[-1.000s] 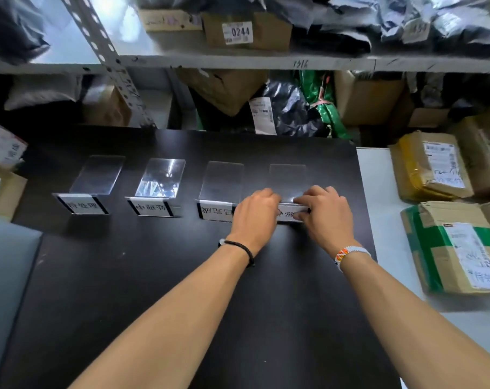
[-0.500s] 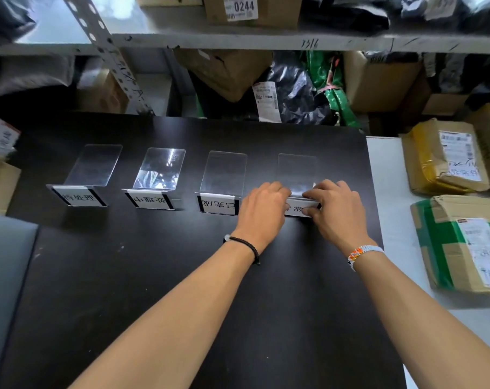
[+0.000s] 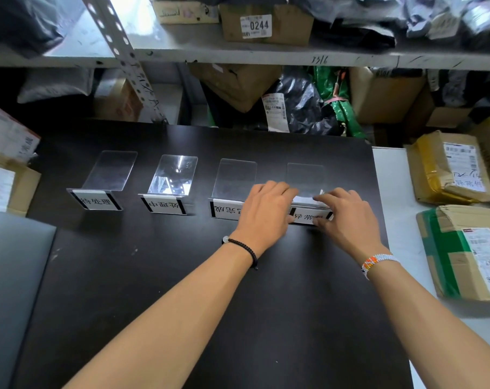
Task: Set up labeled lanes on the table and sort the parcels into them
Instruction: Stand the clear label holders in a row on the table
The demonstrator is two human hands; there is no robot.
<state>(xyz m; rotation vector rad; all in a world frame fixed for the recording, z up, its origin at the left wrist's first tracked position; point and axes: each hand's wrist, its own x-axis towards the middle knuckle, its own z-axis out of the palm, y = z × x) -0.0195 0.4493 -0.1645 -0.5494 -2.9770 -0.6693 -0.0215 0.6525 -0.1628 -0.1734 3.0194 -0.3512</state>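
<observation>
Several clear acrylic label stands sit in a row on the black table (image 3: pixel 182 276). The first stand (image 3: pixel 98 202), second stand (image 3: pixel 165 204) and third stand (image 3: pixel 225 210) each carry a white label with black characters. The rightmost stand (image 3: pixel 308 216) is between my hands. My left hand (image 3: pixel 266 213) grips its left end and partly hides the third stand's label. My right hand (image 3: pixel 347 220) pinches its right end. Two taped cardboard parcels lie on the white surface at right: a yellow-taped parcel (image 3: pixel 448 169) and a green-taped parcel (image 3: pixel 468 254).
A metal shelf (image 3: pixel 266 56) packed with boxes and black bags overhangs the table's far edge. Cardboard boxes (image 3: pixel 11 164) stand at the left edge. A grey panel (image 3: pixel 11 290) lies at the near left. The white surface (image 3: pixel 392 192) adjoins the black table on the right.
Both hands stay on the rightmost stand and have spread slightly apart, uncovering more of its label. The view shifted a little.
</observation>
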